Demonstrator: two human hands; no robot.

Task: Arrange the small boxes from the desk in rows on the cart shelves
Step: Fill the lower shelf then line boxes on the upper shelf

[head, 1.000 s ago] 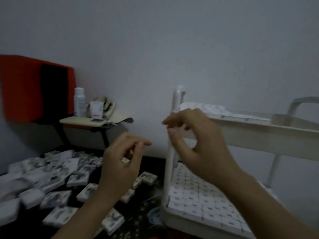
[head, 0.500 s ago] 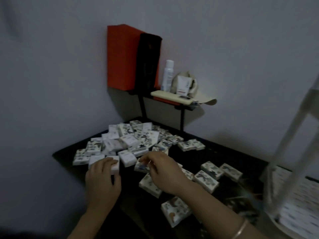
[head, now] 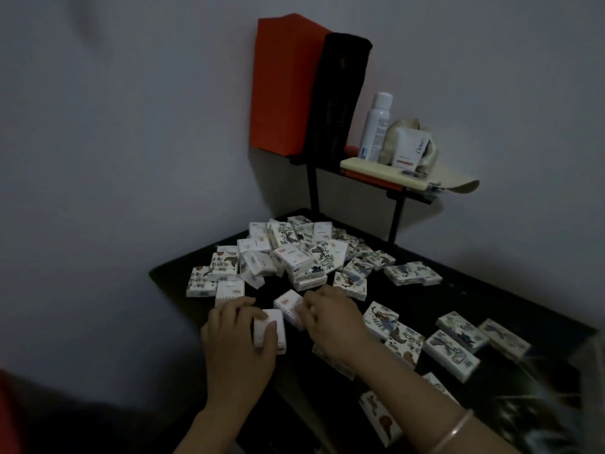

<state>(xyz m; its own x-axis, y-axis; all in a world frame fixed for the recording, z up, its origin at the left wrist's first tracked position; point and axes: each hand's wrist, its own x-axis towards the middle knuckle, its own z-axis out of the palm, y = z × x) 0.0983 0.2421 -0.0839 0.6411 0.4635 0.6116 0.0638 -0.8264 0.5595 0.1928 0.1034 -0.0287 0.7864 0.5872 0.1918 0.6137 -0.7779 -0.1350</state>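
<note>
Several small white boxes with dark prints lie heaped on the black desk (head: 183,273), the pile (head: 294,250) toward its far left corner and loose ones (head: 451,352) spread to the right. My left hand (head: 235,342) grips one white box (head: 270,329) near the desk's front edge, thumb across it. My right hand (head: 330,319) curls its fingers round a second white box (head: 288,304) right beside the first. The cart is out of view.
A raised black shelf (head: 409,194) at the back of the desk carries an orange box (head: 281,86), a black case (head: 340,93), a white spray bottle (head: 376,126) and a pouch. Grey walls close the corner on the left and behind.
My view swung left from the cart to the desk. Both hands came down from mid-air onto the boxes, and each now holds one, drawn slightly toward me.
</note>
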